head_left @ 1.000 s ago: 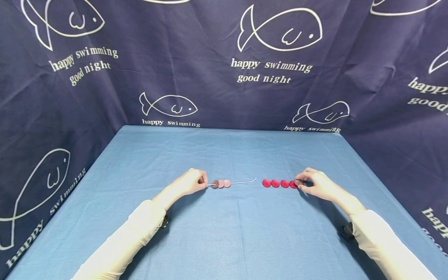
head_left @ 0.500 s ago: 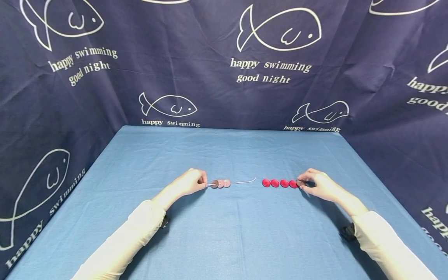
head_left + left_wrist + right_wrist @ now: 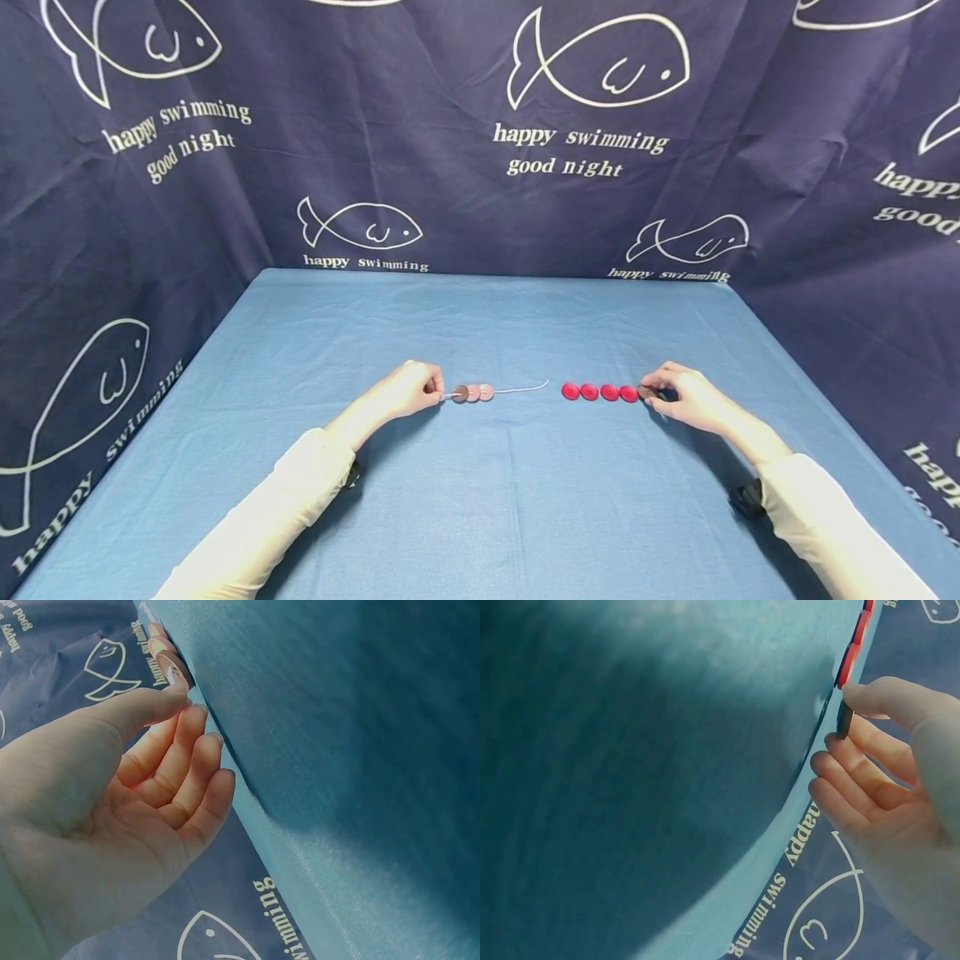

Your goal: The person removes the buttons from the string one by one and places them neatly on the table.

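Observation:
Near the middle of the table in the head view, my left hand (image 3: 412,390) pinches the left end of a pale string (image 3: 521,390). Threaded on that string are a brown button (image 3: 460,393) and two pink buttons (image 3: 487,392), overlapping in a row close to my fingertips. The string's other end trails to the right. Several red buttons (image 3: 589,392) lie in a line further right. At the right end of that line my right hand (image 3: 686,398) holds a second brown button (image 3: 647,392) between thumb and fingers; in the right wrist view this button (image 3: 844,720) stands on edge.
A blue cloth (image 3: 465,492) covers the table. Dark blue curtains (image 3: 465,150) with white fish drawings hang behind it and at both sides. A gap of blue cloth lies between the string's free end and the first red button.
My right hand has shifted slightly to the right with its brown button, which overlapped the last red button a second ago and now sits beside it. The left hand stays still.

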A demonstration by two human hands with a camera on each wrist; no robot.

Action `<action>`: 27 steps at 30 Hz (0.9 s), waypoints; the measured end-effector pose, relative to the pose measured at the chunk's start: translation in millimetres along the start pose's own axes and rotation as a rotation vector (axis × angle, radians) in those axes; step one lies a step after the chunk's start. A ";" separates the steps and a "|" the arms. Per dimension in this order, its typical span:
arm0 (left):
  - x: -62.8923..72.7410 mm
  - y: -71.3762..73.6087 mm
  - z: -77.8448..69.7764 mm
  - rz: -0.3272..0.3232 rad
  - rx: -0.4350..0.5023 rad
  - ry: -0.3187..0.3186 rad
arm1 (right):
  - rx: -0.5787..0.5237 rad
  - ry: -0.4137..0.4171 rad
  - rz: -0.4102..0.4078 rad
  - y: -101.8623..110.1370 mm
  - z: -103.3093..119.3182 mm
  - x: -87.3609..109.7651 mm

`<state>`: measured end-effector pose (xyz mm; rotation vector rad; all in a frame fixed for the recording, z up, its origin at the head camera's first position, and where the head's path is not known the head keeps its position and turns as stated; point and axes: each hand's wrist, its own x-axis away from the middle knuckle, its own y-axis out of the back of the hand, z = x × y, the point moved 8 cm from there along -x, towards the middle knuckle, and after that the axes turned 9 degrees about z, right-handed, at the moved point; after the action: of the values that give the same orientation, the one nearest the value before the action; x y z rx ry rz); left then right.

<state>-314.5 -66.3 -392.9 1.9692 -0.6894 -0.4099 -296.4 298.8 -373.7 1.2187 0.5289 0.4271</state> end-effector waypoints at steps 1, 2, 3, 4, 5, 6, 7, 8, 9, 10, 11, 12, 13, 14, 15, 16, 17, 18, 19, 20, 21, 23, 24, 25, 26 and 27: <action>0.1 -0.1 0.1 0.001 0.002 0.001 | -0.003 -0.006 0.004 -0.3 -0.7 0.2; 0.2 -0.3 0.2 0.002 0.003 0.002 | -0.004 -0.013 0.008 -0.6 -1.5 0.5; 0.2 -0.4 0.2 0.004 0.005 0.002 | -0.004 -0.019 0.011 -0.8 -2.3 0.8; 0.2 -0.6 0.2 0.005 0.005 0.003 | -0.001 -0.023 0.013 -0.9 -3.0 1.0; 0.3 -0.7 0.2 0.007 0.005 0.004 | 0.001 -0.028 0.014 -1.1 -3.7 1.2; 0.3 -0.6 0.2 0.007 0.007 0.005 | 0.001 -0.034 0.018 -1.4 -4.5 1.3; 0.4 -0.5 0.4 0.009 0.009 0.007 | 0.000 -0.040 0.022 -1.6 -5.2 1.3; 0.4 -0.3 0.3 0.009 0.011 0.007 | 0.003 -0.045 0.027 -1.9 -5.7 1.2; 0.6 0.1 -0.1 0.008 0.012 0.004 | 0.005 -0.047 0.032 -2.1 -5.9 0.9; 0.8 0.4 -0.1 0.008 0.015 0.003 | 0.007 -0.051 0.039 -2.3 -6.2 0.6; 0.9 0.7 0.0 0.007 0.015 0.004 | 0.008 -0.055 0.047 -2.6 -6.5 0.1; 0.9 0.9 0.1 0.007 0.014 0.004 | 0.008 -0.060 0.055 -2.9 -6.8 -0.3; 0.8 1.0 0.1 0.008 0.012 0.004 | 0.012 -0.062 0.060 -3.1 -6.9 -0.7; 0.6 1.3 0.1 0.007 0.009 0.003 | 0.014 -0.065 0.064 -3.2 -7.0 -1.1; 0.5 1.2 0.3 0.009 0.007 0.002 | 0.017 -0.066 0.068 -3.4 -7.1 -1.7; 0.4 1.1 0.7 0.012 0.008 0.007 | 0.019 -0.067 0.072 -3.6 -7.2 -2.1; 0.5 1.1 0.7 0.013 0.004 0.006 | 0.019 -0.067 0.074 -3.8 -7.2 -2.5; 0.5 1.2 0.4 0.014 0.005 0.004 | 0.019 -0.067 0.077 -4.1 -7.2 -2.9; 0.5 1.3 0.1 0.016 0.006 0.002 | 0.019 -0.067 0.079 -4.3 -7.3 -3.5; 0.4 1.4 -0.2 0.017 0.011 0.002 | 0.019 -0.064 0.078 -4.7 -7.4 -3.8; 0.3 1.7 -0.7 0.016 0.012 -0.001 | 0.024 -0.058 0.075 -4.9 -7.2 -4.1; 0.3 2.2 -2.0 0.014 0.015 -0.001 | 0.028 -0.052 0.070 -5.5 -7.3 -3.9; 0.0 2.1 -2.4 0.015 0.017 0.001 | 0.030 -0.050 0.068 -5.8 -7.3 -3.7; -0.2 1.9 -2.4 0.015 0.018 0.002 | 0.032 -0.049 0.068 -6.2 -7.3 -3.4; -0.2 1.9 -2.5 0.016 0.020 0.003 | 0.032 -0.047 0.067 -6.5 -7.2 -3.2; 0.1 1.8 -3.0 0.013 0.016 -0.001 | 0.031 -0.049 0.070 -6.8 -7.1 -2.9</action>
<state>-313.4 -64.9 -389.8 1.9789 -0.7083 -0.3983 -302.8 300.6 -381.6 1.2773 0.4535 0.4483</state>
